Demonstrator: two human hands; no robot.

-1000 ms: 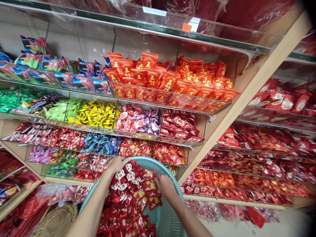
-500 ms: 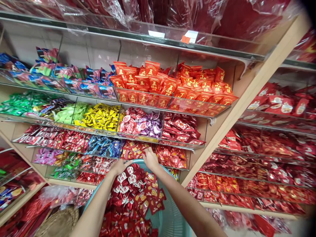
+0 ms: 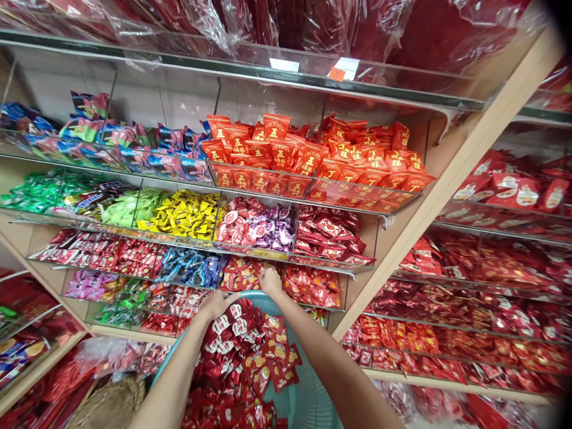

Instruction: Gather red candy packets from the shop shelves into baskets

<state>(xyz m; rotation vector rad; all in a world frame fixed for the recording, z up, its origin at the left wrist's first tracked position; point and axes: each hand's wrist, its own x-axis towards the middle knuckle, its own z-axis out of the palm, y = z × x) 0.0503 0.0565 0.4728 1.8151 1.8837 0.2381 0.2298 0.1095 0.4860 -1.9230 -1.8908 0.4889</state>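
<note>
We see glossy, crinkled foil on the red packets [image 3: 250, 357] heaped in the basket [image 3: 308, 399] — matt teal plastic, pierced with small holes. The shelf fronts [image 3: 339, 193] look like clear, shiny acrylic, the upright [image 3: 447, 173] pale matt wood — the woven piece [image 3: 107, 405] rough straw.

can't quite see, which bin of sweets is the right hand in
The bin of red sweets with gold circles, just right of the blue sweets; the right hand rests on it.
</note>
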